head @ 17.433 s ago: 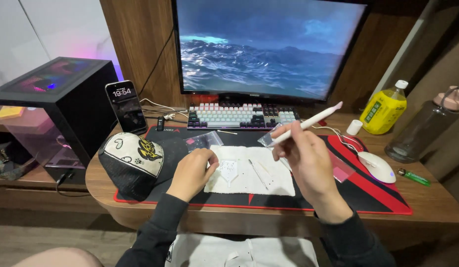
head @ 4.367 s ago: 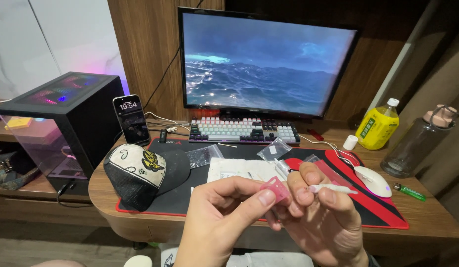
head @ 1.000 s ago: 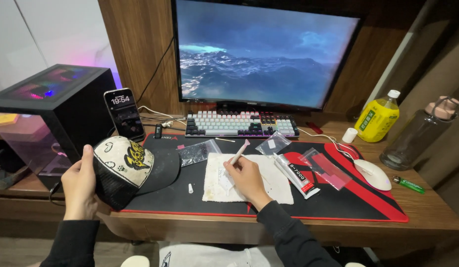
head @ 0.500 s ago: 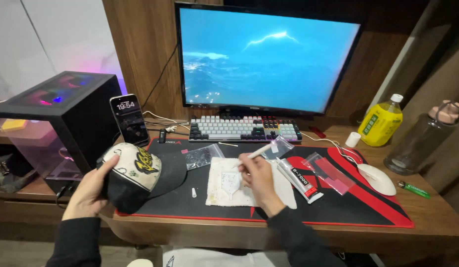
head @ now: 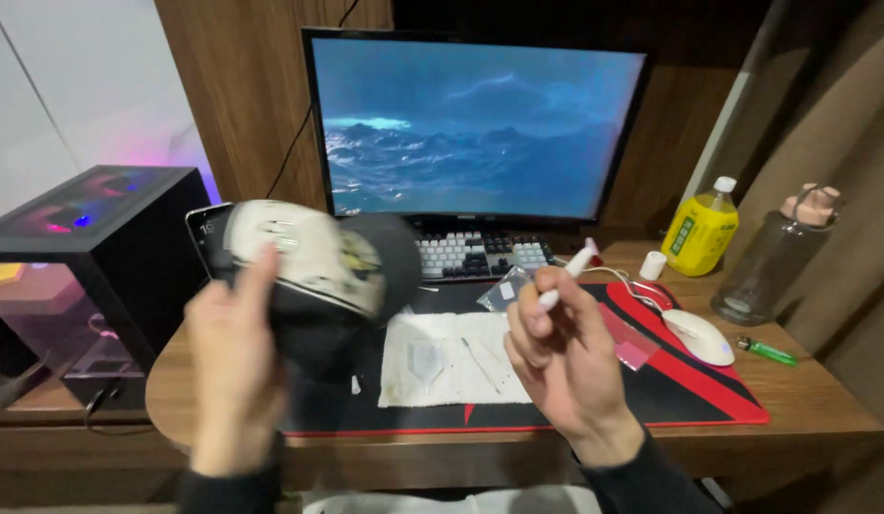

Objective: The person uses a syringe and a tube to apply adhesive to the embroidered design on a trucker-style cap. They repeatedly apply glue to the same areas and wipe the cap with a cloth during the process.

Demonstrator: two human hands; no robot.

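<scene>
My left hand [head: 235,366] grips a black and white cap [head: 314,276] and holds it up in the air above the left part of the desk mat, blurred by motion. My right hand [head: 561,357] is raised over the mat and holds a white pen-like stick [head: 568,271] with its tip pointing up and right. Below the hands a white cloth [head: 442,360] lies on the black and red desk mat [head: 689,395]. A thin stick and a small clear bag rest on the cloth.
A monitor [head: 475,124] stands at the back with a keyboard [head: 480,255] under it. A white mouse [head: 699,335], yellow bottle [head: 701,228], clear bottle [head: 773,257] and green lighter [head: 767,350] are on the right. A computer case [head: 85,252] is at left.
My left hand has lifted the cap off the desk into the air. My right hand has risen from the cloth with the white stick.
</scene>
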